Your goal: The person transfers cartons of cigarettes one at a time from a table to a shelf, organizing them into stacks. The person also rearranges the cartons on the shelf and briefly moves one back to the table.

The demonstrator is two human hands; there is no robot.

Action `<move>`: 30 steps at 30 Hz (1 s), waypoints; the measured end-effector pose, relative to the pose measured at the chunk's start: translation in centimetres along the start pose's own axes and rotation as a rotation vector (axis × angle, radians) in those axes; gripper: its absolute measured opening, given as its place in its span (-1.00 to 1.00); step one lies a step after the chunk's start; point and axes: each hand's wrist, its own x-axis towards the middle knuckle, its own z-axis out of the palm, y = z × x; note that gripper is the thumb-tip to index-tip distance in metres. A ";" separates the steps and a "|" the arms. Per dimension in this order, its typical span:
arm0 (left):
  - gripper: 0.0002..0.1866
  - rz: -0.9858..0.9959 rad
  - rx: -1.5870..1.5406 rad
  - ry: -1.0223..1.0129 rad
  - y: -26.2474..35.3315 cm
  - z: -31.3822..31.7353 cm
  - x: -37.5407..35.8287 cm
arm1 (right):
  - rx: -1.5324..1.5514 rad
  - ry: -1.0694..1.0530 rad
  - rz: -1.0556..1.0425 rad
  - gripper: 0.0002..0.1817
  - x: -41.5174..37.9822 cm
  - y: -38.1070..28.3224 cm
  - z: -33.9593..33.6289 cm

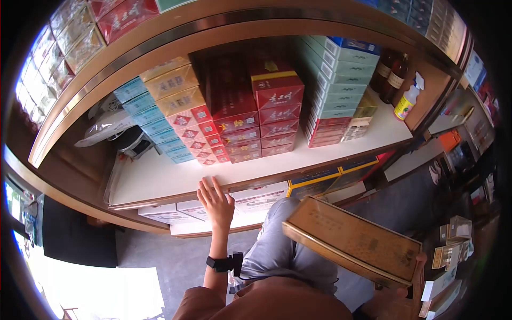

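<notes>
My left hand (216,202) reaches to the front edge of a white shelf (256,173), fingers spread, holding nothing. A black band is on that wrist. Just beyond the fingertips stand stacks of red and white boxes (201,133). My right hand (420,263) grips the right end of a long gold-brown box (352,237), which lies tilted above my right thigh. Most of that hand is hidden behind the box. On the shelf are also light blue boxes (154,122), dark red boxes (277,112) and a tall stack of pale green boxes (346,80).
A yellow spray bottle (406,101) and brown bottles (394,77) stand at the shelf's right end. White cartons (261,196) and dark blue boxes (314,182) sit below. A plastic bag (109,128) lies at the left. Small boxes (453,242) are at the lower right.
</notes>
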 end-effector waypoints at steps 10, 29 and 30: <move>-0.27 -0.007 -0.037 0.024 -0.2 0.1 0.0 | 0.356 -0.043 -0.554 -0.23 9.0 6.6 12.1; -0.21 0.014 -0.114 -0.023 -0.6 -0.4 0.1 | -0.310 0.257 -0.733 -0.14 9.4 4.4 23.9; -0.21 0.010 -0.100 -0.014 -0.6 -0.3 0.1 | -0.314 0.239 -0.741 -0.17 10.1 4.7 25.0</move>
